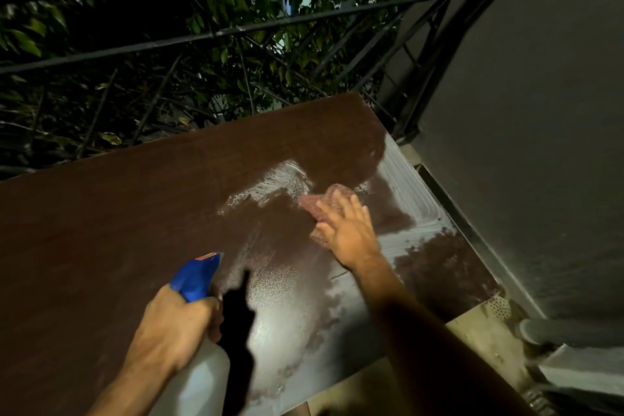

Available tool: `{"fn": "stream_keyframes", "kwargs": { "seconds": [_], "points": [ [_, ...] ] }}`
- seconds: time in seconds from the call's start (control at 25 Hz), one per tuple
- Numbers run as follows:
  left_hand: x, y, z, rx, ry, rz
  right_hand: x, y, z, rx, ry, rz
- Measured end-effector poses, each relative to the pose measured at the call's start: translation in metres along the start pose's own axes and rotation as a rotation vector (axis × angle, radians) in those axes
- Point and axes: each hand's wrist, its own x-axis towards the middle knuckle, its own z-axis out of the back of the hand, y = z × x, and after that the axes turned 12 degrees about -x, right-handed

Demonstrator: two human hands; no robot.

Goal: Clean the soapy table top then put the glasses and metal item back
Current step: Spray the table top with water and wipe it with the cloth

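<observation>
A dark brown table top (135,219) fills the middle of the head view, with white soapy streaks (412,186) along its right side and near the centre. My right hand (347,230) lies flat, fingers straight, pressing a reddish cloth (320,206) onto the wet surface. My left hand (175,324) grips a spray bottle (202,378) with a blue trigger head (196,277), held above the table's near edge. No glasses or metal item are in view.
A black metal railing (236,27) runs behind the table, with dark foliage beyond it. A grey wall (540,111) stands close on the right. Below the table's right corner lie a pale floor (479,331) and a drain cover (499,307).
</observation>
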Motion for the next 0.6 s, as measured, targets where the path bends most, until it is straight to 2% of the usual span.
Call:
{"fn": "stream_keyframes", "kwargs": {
  "seconds": [0.08,0.16,0.32,0.4,0.52,0.6],
  "points": [
    [-0.002,0.001,0.002,-0.008,0.001,0.009,-0.004,0.005,0.0,0.043,0.018,-0.056],
    [-0.003,0.002,0.004,-0.01,-0.008,0.013,-0.03,0.029,-0.015,-0.015,-0.013,0.046],
    [0.0,0.001,0.015,-0.031,-0.022,0.041,-0.125,0.096,-0.066,-0.157,-0.086,0.59],
    [0.0,0.0,0.021,-0.02,-0.025,0.056,-0.146,0.109,-0.077,-0.185,-0.094,0.755],
    [0.001,0.004,0.029,-0.027,-0.046,0.081,-0.108,0.107,-0.063,-0.174,-0.12,0.754],
    [0.002,0.008,0.033,-0.034,-0.047,0.099,-0.053,0.1,-0.037,-0.16,-0.154,0.564]
  ]
}}
